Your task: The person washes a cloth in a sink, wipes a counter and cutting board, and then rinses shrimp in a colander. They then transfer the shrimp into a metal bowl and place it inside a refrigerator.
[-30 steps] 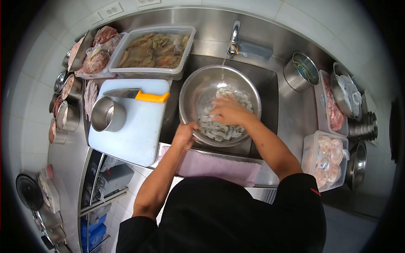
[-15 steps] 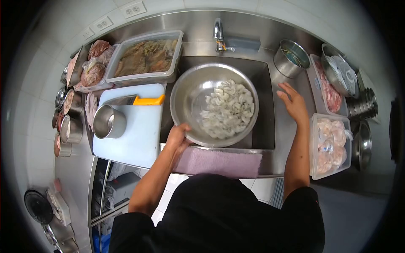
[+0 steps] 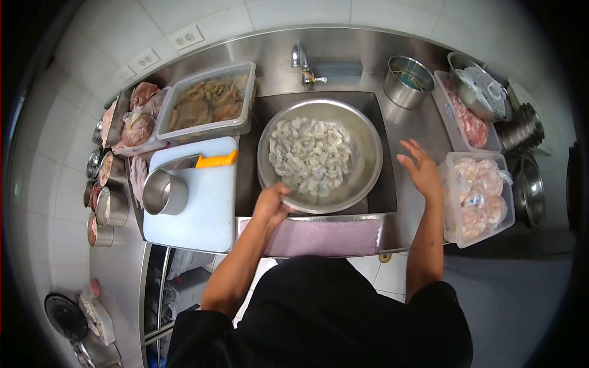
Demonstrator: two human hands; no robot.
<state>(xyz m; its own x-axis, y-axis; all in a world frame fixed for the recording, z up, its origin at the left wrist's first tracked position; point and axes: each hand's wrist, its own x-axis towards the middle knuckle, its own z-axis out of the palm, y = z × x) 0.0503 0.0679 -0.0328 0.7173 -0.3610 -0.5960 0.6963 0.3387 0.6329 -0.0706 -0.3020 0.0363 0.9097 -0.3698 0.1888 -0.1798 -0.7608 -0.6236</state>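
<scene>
A large steel mixing bowl (image 3: pixel 362 132) sits over the sink (image 3: pixel 388 190). Peeled raw shrimp (image 3: pixel 311 154) lie heaped in its left and middle part. My left hand (image 3: pixel 272 204) grips the bowl's near-left rim, fingers curled over the edge and partly hidden. To the right of the bowl, my right hand (image 3: pixel 421 170) hovers with fingers apart and nothing in it. Left of the sink, a white cutting board (image 3: pixel 202 214) carries a knife with a yellow handle (image 3: pixel 217 159) and a steel cup (image 3: pixel 165 192).
A faucet (image 3: pixel 304 64) stands behind the sink. Plastic tubs of food flank it: one with brownish contents (image 3: pixel 208 98) at left, one with bagged pale pieces (image 3: pixel 478 196) at right. A steel pot (image 3: pixel 408 83) stands back right. A pink cloth (image 3: pixel 322 238) lies along the front edge.
The shrimp have shifted from the right side of the bowl to the left and middle. The bowl has moved slightly right, with my left hand still on its rim. The camera view has shifted slightly.
</scene>
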